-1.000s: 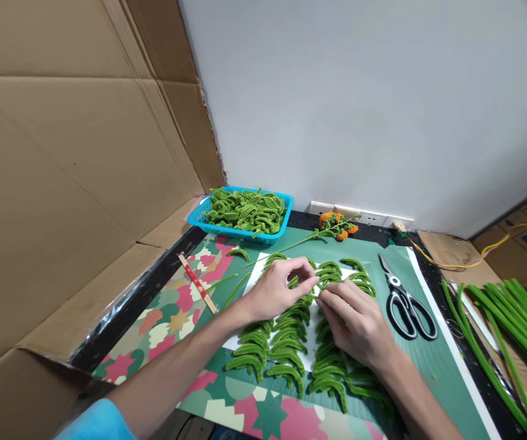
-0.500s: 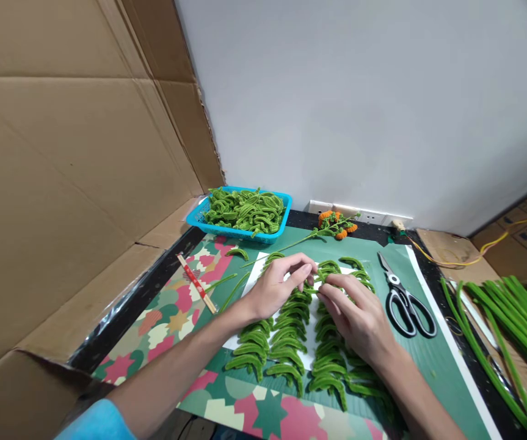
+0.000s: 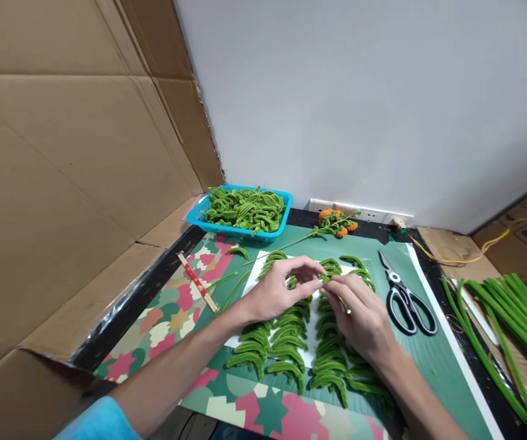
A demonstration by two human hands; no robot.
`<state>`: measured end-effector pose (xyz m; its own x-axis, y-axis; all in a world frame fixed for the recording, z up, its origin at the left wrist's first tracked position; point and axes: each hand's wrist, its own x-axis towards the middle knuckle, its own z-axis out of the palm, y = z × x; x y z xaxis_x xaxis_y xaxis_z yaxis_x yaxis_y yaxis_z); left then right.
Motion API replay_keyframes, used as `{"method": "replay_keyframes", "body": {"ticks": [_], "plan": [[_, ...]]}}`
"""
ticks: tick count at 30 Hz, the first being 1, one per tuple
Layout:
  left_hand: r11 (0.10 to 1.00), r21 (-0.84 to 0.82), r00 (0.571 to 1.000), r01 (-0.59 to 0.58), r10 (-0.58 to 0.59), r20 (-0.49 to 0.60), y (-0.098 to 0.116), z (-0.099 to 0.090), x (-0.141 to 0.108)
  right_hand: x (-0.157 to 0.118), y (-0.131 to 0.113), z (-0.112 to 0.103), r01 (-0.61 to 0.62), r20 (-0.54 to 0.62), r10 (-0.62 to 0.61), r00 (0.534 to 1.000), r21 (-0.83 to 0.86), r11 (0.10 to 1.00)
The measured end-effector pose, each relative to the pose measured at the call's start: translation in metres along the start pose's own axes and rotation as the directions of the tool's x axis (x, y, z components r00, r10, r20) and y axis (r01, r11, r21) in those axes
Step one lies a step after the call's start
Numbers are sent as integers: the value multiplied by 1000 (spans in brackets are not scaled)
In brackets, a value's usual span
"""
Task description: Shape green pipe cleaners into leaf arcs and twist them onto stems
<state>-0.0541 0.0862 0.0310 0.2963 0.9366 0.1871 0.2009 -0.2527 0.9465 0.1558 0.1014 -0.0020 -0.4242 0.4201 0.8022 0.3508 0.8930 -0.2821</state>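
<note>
My left hand (image 3: 281, 287) and my right hand (image 3: 359, 308) meet over the middle of the mat, fingertips pinched together on a small green pipe cleaner piece (image 3: 324, 278). Most of that piece is hidden by the fingers. Beneath them, curved green pipe cleaner leaves (image 3: 286, 354) lie in several overlapping columns, partly on a white paper sheet (image 3: 309, 351) and partly on the green mat (image 3: 450, 366). One single curved leaf (image 3: 237, 252) lies apart at the upper left.
A blue basket (image 3: 192, 219) heaped with green pieces stands at the back. Behind the paper lies a stem with orange blossoms (image 3: 330, 218). Black-handled scissors (image 3: 410, 308) rest at the right, beside long green pipe cleaners (image 3: 515, 311). Wrapped chopsticks (image 3: 196, 282) lie left; cardboard (image 3: 84, 153) walls that side.
My left fingers have shifted slightly right and arch more, the thumb now meeting my right fingertips. My right hand has turned a little over the green piece. The laid-out leaves look unchanged.
</note>
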Motion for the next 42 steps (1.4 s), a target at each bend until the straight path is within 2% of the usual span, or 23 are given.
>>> {"method": "replay_keyframes", "body": {"ticks": [3,12,19,22,30,37,42], "plan": [[1000,1,1000,7,-7,-2,-1,1,1,1,0,-1,-30,-41,30,999,-1,1000],[997,-17,997,70,-71,-31,-9,2,4,-1,1,-1,-11,-28,10,1000,-29,1000],[995,83,997,58,-54,-51,-3,3,7,-2,2,-1,75,52,-72,996,-66,995],[993,107,998,49,-44,-53,-2,3,8,0,1,0,76,59,-72,996,-76,994],[990,130,997,59,-53,-48,-4,1,8,-2,2,0,65,48,-63,997,-52,997],[987,101,992,128,-126,-19,-3,0,6,-4,1,1,34,0,-34,999,6,999],[989,95,994,110,-109,-13,-5,-2,10,-2,3,0,47,22,-47,999,7,999]]}}
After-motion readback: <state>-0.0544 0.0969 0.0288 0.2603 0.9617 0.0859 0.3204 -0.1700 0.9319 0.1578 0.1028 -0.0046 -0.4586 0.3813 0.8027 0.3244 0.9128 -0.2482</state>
